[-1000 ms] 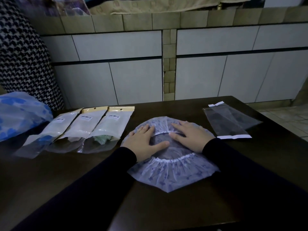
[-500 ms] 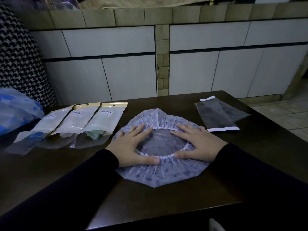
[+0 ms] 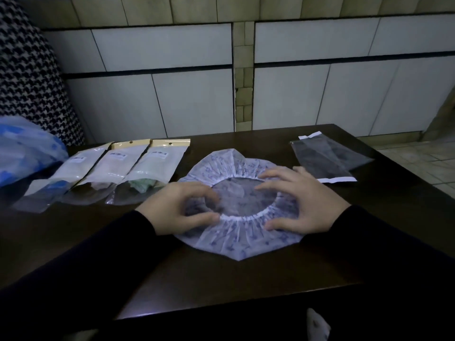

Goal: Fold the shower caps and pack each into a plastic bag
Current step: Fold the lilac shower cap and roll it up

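Observation:
A pale lilac patterned shower cap [image 3: 237, 239] with a white elastic rim lies spread on the dark table [image 3: 221, 281], opening upward. My left hand [image 3: 176, 209] has its fingers and thumb curled over the cap's left side, bunching the plastic between them. On the right side of the rim, my right hand [image 3: 305, 204] arches with curled fingertips and thumb on the elastic. Empty clear plastic bags [image 3: 325, 161] with white strips lie to the right of the cap.
Three packed bags with cream header cards [image 3: 138, 168] lie in a row left of the cap. A blue-and-white plastic bundle [image 3: 24, 156] sits at the far left. Houndstooth fabric [image 3: 29, 77] and a tiled wall stand behind the table.
Both hands lay flat on the cap earlier; their fingers have now curled in on the rim's left and right sides. The view has shifted closer and lower.

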Demonstrator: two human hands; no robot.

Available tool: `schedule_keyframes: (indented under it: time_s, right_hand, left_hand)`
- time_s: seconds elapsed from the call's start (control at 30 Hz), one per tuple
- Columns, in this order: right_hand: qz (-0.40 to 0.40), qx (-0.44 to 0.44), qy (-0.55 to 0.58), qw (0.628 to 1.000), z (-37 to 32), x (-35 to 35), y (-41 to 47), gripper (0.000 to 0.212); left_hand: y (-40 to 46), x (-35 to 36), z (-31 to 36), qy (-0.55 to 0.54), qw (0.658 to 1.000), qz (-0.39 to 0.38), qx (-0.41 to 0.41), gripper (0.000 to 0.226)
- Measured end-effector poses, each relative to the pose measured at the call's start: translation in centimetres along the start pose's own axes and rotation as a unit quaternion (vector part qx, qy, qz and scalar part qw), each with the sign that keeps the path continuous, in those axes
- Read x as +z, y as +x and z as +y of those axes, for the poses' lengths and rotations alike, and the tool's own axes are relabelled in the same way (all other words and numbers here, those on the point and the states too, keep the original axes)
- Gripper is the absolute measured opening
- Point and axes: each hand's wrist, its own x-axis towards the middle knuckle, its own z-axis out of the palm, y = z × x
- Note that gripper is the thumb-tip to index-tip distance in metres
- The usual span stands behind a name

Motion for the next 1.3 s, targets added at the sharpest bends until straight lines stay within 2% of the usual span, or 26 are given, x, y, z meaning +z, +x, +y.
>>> schedule_keyframes:
  time_s: [0.07,0.13,0.2,0.27,0.37,0.47,0.57,0.67,0.73,0.83,0.9,1.03,1.1,1.2,1.3]
  right_hand:
    - [0.036,-0.046,0.030,0.998,-0.2,0.0,-0.6,0.034]
    - [-0.005,-0.020,0.079,0.997,-0.3,0.2,-0.8,0.017]
    - [-0.059,0.031,0.148,0.987,-0.5,0.2,-0.8,0.017]
    - [-0.085,0.051,0.201,0.975,-0.4,-0.2,-0.8,0.027]
    - [-0.127,0.057,0.217,0.966,-0.4,-0.7,-0.7,0.045]
    - [-0.169,0.083,0.211,0.959,-0.5,-1.2,-0.4,0.057]
    - [-0.173,0.111,0.210,0.956,0.4,-1.6,-0.4,0.054]
    - [-0.083,0.114,0.223,0.965,1.7,-1.6,-0.1,0.018]
    - [0.001,0.142,0.236,0.961,2.1,-1.6,0.3,0.014]
    - [0.078,0.187,0.275,0.940,2.2,-1.4,1.0,0.014]
    - [0.110,0.188,0.271,0.938,2.4,-1.2,1.6,0.022]
    - [0.150,0.211,0.288,0.922,2.6,-1.3,2.2,0.028]
    - [0.132,0.231,0.264,0.927,2.8,-1.1,2.4,0.029]
    - [0.010,0.294,0.160,0.942,2.8,-0.9,2.5,0.031]
    - [-0.033,0.325,0.103,0.939,2.4,-0.9,2.7,0.023]
  left_hand:
    - [-0.8,-0.5,-0.3,-0.017,0.999,0.017,0.025,0.021]
    - [-1.5,-0.8,-0.5,-0.038,0.999,0.003,0.011,0.023]
    - [-2.2,-1.0,-0.9,-0.081,0.996,-0.028,-0.014,0.036]
    - [-2.6,-1.2,-1.2,-0.101,0.993,-0.058,-0.022,0.047]
    - [-3.1,-1.2,-1.3,-0.094,0.993,-0.069,-0.020,0.035]
    - [-3.0,-1.0,-0.9,-0.122,0.992,0.004,-0.023,0.011]
    - [-2.3,-1.0,-0.1,-0.149,0.979,0.121,-0.075,0.009]
    - [-1.4,-1.1,0.5,-0.156,0.961,0.200,-0.106,0.014]
    - [-0.7,-1.2,0.5,-0.174,0.953,0.213,-0.126,0.017]
    - [-0.2,-1.5,-0.1,-0.245,0.940,0.135,-0.194,0.030]
    - [0.1,-1.5,-0.2,-0.234,0.937,0.104,-0.237,0.031]
    - [1.2,-1.0,0.5,-0.221,0.922,0.158,-0.275,0.022]
    - [1.5,-1.0,0.6,-0.149,0.933,0.113,-0.306,0.024]
    - [1.6,-1.2,0.6,0.014,0.940,0.011,-0.342,0.029]
    - [1.5,-1.3,0.7,0.064,0.936,-0.006,-0.346,0.040]
